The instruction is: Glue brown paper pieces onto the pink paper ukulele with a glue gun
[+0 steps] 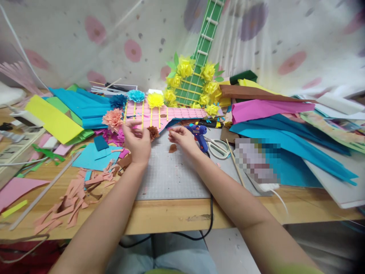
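Note:
A pink paper guitar-shaped piece [178, 113] with yellow strips lies across the table, bearing a salmon paper flower [113, 119], blue ones and a yellow paper flower [156, 100]. My left hand [138, 142] is at its near edge, fingers apart and thumb beside a brown paper flower [153, 132]; whether it touches the flower is unclear. To the right, my right hand [184, 139] is closed in a pinch over the cutting mat [171, 175]; what its fingertips hold is too small to name. A brown paper petal [172, 148] lies just below it.
A blue glue gun [199, 135] and scissors [218, 148] are right of my right hand. Behind stands a green guitar-shaped piece [207, 42] with yellow flowers. Salmon paper scraps [71, 198] cover the left side; folded blue paper [285, 139] and a wooden stick [235, 162] are at right.

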`<action>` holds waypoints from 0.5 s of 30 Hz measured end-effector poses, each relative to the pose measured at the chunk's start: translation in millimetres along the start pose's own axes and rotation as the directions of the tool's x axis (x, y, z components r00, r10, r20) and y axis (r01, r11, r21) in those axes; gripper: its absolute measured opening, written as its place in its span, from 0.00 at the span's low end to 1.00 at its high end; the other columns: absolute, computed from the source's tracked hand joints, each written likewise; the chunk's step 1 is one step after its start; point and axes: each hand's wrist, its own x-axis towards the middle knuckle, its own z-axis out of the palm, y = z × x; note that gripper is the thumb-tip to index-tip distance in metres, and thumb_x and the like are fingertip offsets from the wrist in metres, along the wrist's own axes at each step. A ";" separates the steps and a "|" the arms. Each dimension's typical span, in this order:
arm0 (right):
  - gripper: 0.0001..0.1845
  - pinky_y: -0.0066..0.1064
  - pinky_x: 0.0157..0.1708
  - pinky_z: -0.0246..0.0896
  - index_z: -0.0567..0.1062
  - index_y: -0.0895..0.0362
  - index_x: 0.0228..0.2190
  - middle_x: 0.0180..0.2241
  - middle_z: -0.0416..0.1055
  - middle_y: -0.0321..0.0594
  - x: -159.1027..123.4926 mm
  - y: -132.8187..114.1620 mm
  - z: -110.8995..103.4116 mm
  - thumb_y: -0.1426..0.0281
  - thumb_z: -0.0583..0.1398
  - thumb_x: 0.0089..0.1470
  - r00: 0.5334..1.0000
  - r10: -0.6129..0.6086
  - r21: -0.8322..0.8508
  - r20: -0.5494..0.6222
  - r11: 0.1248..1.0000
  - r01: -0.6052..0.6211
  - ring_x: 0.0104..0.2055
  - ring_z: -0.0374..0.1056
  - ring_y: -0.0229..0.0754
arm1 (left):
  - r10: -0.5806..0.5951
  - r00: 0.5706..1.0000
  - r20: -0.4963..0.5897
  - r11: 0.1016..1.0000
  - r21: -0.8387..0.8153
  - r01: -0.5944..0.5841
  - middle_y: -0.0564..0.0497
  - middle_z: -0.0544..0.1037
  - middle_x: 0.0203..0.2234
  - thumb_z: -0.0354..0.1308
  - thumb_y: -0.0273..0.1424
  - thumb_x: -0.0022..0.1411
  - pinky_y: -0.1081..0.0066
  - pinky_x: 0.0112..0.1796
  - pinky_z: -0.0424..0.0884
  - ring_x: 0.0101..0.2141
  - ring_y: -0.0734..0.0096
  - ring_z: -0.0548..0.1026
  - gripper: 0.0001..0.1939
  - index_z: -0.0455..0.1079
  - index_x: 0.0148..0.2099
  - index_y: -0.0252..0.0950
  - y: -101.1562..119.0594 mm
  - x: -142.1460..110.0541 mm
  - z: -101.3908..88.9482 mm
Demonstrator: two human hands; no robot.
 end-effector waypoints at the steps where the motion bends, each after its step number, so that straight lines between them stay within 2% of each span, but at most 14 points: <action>1: 0.09 0.25 0.30 0.66 0.65 0.56 0.26 0.23 0.68 0.30 3.4 -0.5 -2.6 0.70 0.63 0.45 0.999 -0.003 -0.065 0.036 0.998 0.006 0.25 0.67 0.30 | 0.090 0.996 -0.024 0.991 0.102 -0.087 0.49 0.70 0.40 0.56 0.29 0.52 0.67 0.41 0.68 0.38 0.69 0.71 0.14 0.59 0.42 0.40 -3.9 7.4 -4.5; 2: 0.08 0.25 0.29 0.66 0.66 0.56 0.25 0.22 0.68 0.30 6.9 -0.5 -4.6 0.71 0.62 0.46 0.997 -0.004 -0.141 0.072 0.990 0.014 0.24 0.66 0.31 | 0.174 0.985 0.009 0.964 0.204 -0.172 0.47 0.69 0.42 0.58 0.30 0.51 0.62 0.46 0.66 0.43 0.64 0.70 0.17 0.59 0.44 0.40 -8.1 13.3 -7.8; 4: 0.05 0.25 0.27 0.64 0.66 0.56 0.25 0.22 0.67 0.30 13.9 0.4 -6.9 0.74 0.60 0.47 0.991 -0.011 -0.314 0.137 0.948 0.054 0.24 0.65 0.31 | 0.274 0.945 0.179 0.876 0.358 -0.322 0.42 0.68 0.47 0.63 0.34 0.47 0.54 0.55 0.57 0.52 0.54 0.65 0.25 0.60 0.47 0.38 -16.4 19.2 -9.4; 6: 0.03 0.27 0.28 0.63 0.68 0.56 0.25 0.23 0.68 0.32 20.1 1.0 -7.1 0.75 0.58 0.49 0.983 -0.036 -0.488 0.182 0.864 0.122 0.24 0.65 0.33 | 0.297 0.884 0.361 0.796 0.418 -0.438 0.39 0.66 0.52 0.66 0.37 0.44 0.50 0.58 0.50 0.57 0.48 0.60 0.32 0.60 0.51 0.38 -22.8 17.9 -4.7; 8: 0.04 0.29 0.32 0.63 0.68 0.56 0.26 0.25 0.70 0.34 24.2 -0.8 -6.0 0.76 0.56 0.49 0.976 -0.083 -0.625 0.202 0.756 0.193 0.27 0.67 0.35 | 0.301 0.835 0.462 0.747 0.431 -0.507 0.38 0.64 0.55 0.65 0.36 0.44 0.48 0.59 0.45 0.59 0.46 0.57 0.34 0.60 0.54 0.39 -26.3 13.6 2.7; 10: 0.04 0.31 0.35 0.62 0.69 0.56 0.27 0.29 0.72 0.37 26.0 -5.5 -3.7 0.75 0.56 0.51 0.971 -0.119 -0.716 0.206 0.659 0.232 0.30 0.68 0.38 | 0.303 0.821 0.485 0.728 0.439 -0.528 0.39 0.63 0.56 0.64 0.33 0.46 0.48 0.60 0.43 0.59 0.47 0.57 0.33 0.60 0.55 0.39 -27.8 11.1 8.7; 12: 0.05 0.31 0.37 0.61 0.69 0.56 0.27 0.30 0.73 0.38 26.9 -11.9 -0.2 0.75 0.55 0.52 0.971 -0.118 -0.767 0.208 0.596 0.237 0.32 0.68 0.39 | 0.299 0.831 0.469 0.728 0.451 -0.516 0.39 0.64 0.56 0.61 0.31 0.47 0.49 0.60 0.43 0.59 0.48 0.58 0.31 0.61 0.55 0.39 -28.9 12.6 10.8; 15: 0.04 0.30 0.37 0.60 0.69 0.56 0.27 0.30 0.72 0.37 30.1 -19.0 7.2 0.75 0.56 0.51 0.976 -0.076 -0.783 0.205 0.586 0.210 0.33 0.67 0.38 | 0.298 0.847 0.440 0.737 0.458 -0.497 0.39 0.65 0.54 0.59 0.30 0.49 0.51 0.59 0.45 0.58 0.49 0.59 0.29 0.61 0.55 0.37 -31.2 19.8 7.0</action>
